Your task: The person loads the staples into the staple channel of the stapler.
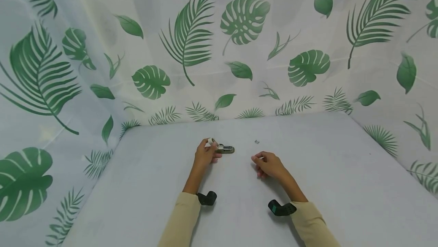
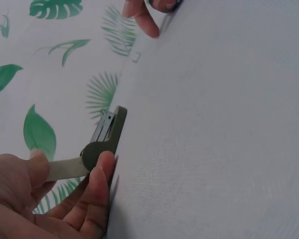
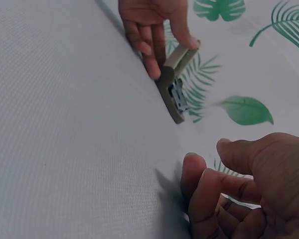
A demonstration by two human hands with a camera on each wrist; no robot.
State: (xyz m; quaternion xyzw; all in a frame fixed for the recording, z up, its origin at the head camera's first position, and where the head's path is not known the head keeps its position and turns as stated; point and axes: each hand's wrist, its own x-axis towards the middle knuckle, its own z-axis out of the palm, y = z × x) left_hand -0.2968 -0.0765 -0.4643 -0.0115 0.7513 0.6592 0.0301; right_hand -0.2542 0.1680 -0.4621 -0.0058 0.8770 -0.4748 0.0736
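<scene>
An olive-green stapler (image 2: 102,149) lies on the table with its top cover swung back, baring the metal magazine (image 3: 179,94). My left hand (image 1: 206,154) grips it, the thumb on the raised pale cover (image 2: 69,169) and the fingers by the hinge and base. To the right, my right hand (image 1: 270,164) hovers over or rests on the table, fingers loosely curled. Nothing shows between its thumb and fingertips (image 3: 193,164). Beyond that hand lies a small shiny piece (image 1: 257,141), perhaps a strip of staples; it is too small to tell.
A white cloth covers the tabletop (image 1: 143,186). Leaf-printed curtains (image 1: 212,49) close off the back and both sides. A black wrist camera (image 1: 208,198) sits on the left wrist and another black camera (image 1: 282,208) on the right.
</scene>
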